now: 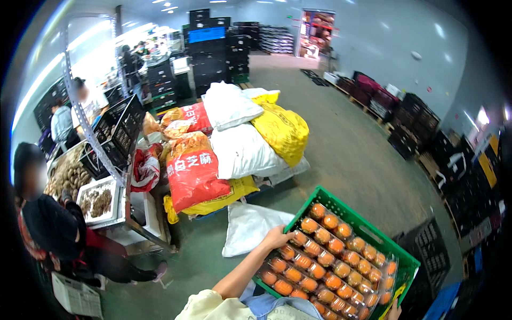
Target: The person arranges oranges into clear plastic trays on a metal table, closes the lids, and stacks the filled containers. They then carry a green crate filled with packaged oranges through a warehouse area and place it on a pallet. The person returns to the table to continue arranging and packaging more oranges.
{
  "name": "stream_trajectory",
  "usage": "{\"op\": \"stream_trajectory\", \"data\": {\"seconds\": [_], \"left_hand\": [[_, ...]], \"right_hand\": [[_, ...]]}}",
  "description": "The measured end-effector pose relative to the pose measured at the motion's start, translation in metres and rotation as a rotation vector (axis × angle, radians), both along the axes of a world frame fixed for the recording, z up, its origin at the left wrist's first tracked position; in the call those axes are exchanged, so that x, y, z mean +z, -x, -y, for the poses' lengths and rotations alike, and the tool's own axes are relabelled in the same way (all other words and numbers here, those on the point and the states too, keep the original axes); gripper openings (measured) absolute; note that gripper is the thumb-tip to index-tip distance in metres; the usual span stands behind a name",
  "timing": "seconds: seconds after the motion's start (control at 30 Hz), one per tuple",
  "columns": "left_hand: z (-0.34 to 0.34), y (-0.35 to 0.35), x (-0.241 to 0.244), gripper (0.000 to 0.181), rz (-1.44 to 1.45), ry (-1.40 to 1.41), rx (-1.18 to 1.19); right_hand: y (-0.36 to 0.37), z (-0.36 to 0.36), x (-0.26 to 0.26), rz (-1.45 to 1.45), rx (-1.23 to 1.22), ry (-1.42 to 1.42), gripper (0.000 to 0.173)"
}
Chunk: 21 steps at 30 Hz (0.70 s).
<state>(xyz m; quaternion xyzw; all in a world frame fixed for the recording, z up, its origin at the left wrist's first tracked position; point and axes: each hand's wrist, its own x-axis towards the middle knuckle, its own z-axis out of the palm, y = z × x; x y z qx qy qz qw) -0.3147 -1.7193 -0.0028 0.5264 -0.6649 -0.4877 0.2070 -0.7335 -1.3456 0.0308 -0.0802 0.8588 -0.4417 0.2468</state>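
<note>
A green plastic crate [366,224] is held in front of my body at the lower right. Clear plastic packs of round orange fruit [326,258] lie in rows inside it. My left hand [279,237] grips the crate's left rim, with the fingers over the edge. At the crate's lower right corner, my right hand [394,311] is partly in view, closed around the rim beside a yellow strip [396,298]. Most of that hand is cut off by the picture's edge.
Filled white sacks [244,150], red sacks [196,172] and a yellow sack [282,130] are piled ahead. A white sack [252,224] lies on the floor. A person [52,216] sits left by a worktable of root vegetables [68,178]. Black crates line the right wall.
</note>
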Motion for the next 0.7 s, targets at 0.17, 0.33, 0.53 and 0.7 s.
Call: {"op": "stream_trajectory", "data": {"seconds": [0.17,0.33,0.53,0.7], "left_hand": [[0.057,0.076,-0.008,0.043,-0.060,-0.052,0.135],[0.095,0.114,-0.020,0.041,-0.172,-0.029,0.307],[0.173,0.151,-0.028,0.045,-0.172,0.011,0.417],[0.229,0.180,-0.016,0.043,-0.102,0.088,0.433]], "right_hand": [[0.102,0.095,0.006,-0.054,0.141,0.059,0.051],[0.202,0.221,0.002,0.019,-0.037,-0.049,0.031],[0.265,0.323,-0.011,-0.067,0.145,0.015,0.036],[0.292,0.376,-0.008,-0.004,0.226,0.078,0.032]]}}
